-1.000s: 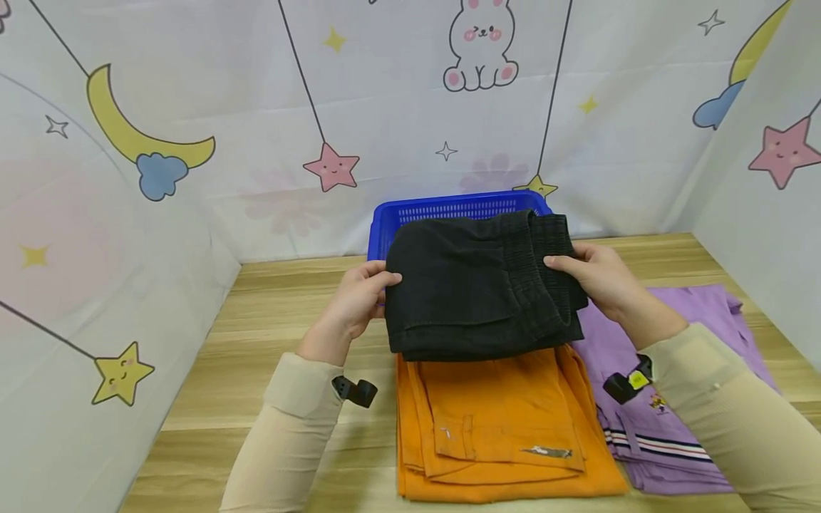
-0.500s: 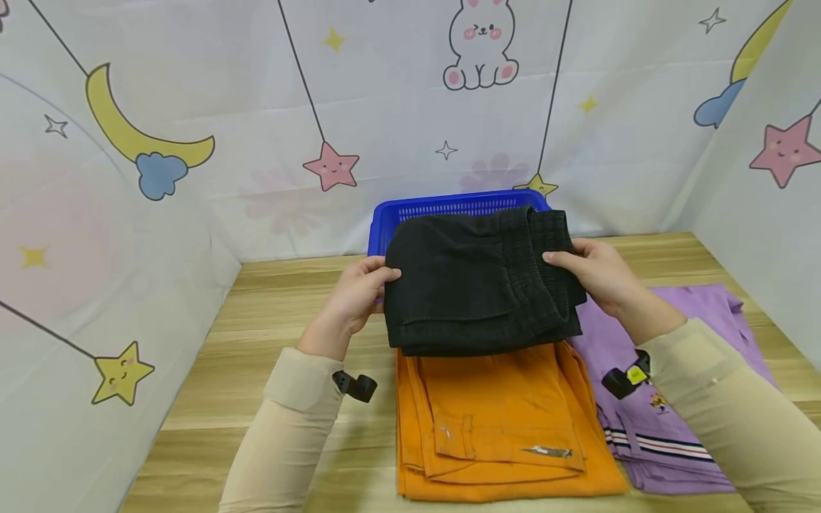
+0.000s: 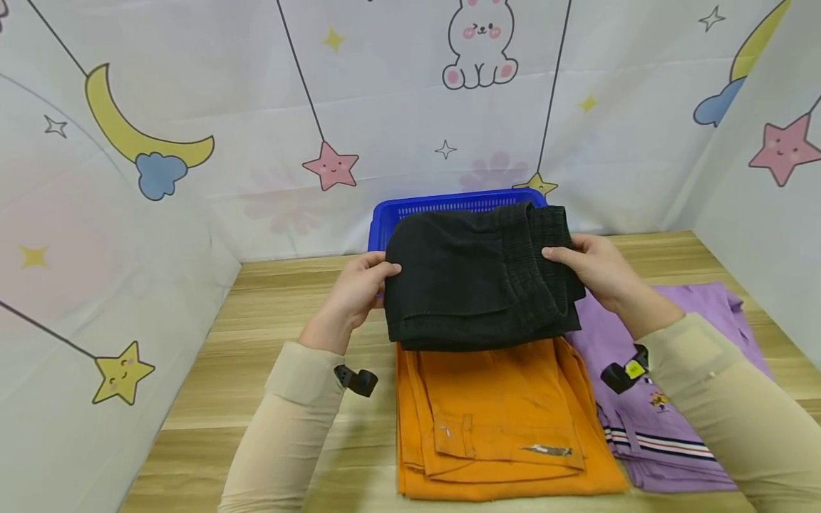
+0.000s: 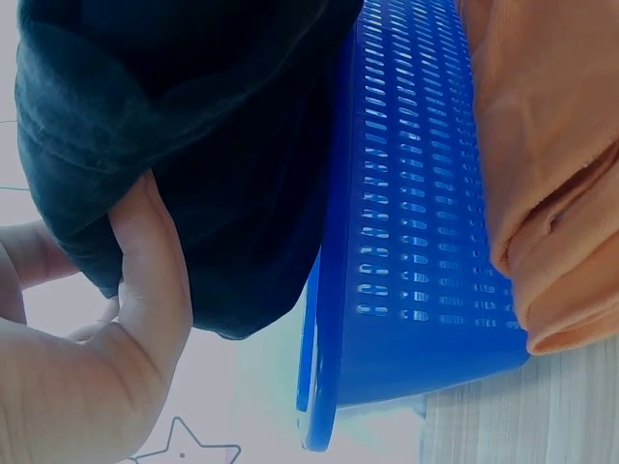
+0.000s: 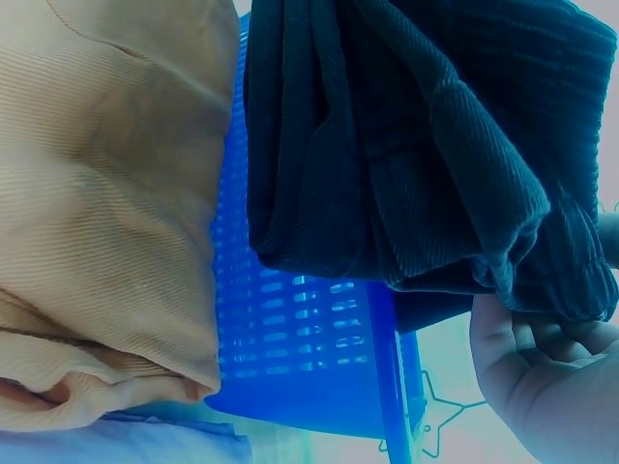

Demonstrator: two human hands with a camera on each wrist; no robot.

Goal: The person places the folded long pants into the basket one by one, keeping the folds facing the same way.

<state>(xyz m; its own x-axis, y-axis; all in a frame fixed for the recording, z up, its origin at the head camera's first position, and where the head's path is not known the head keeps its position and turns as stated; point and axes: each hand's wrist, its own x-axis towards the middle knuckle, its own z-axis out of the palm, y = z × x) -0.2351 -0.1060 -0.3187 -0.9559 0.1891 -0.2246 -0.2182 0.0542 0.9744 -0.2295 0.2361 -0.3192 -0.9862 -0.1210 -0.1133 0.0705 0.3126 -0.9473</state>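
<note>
Cloth: rising white from the left round to the right side, it is showing printed stars, moons and a rabbit.
Counter: wood-grained, it is carrying the basket, orange pants and purple garment.
Left hand: pinching the black pants at their left edge, thumb on the near face.
Basket: blue and slotted, it is standing at the back, mostly hidden behind the black pants.
Black pants: folded, they are being held up between both hands, waistband rightward; whether they are touching the basket, I cannot tell.
Orange pants: lying folded, far end hidden by the black pants.
Right hand: pinching the waistband end, thumb on the near face.
Purple garment: lying just beside the orange pants, showing a striped band.
</note>
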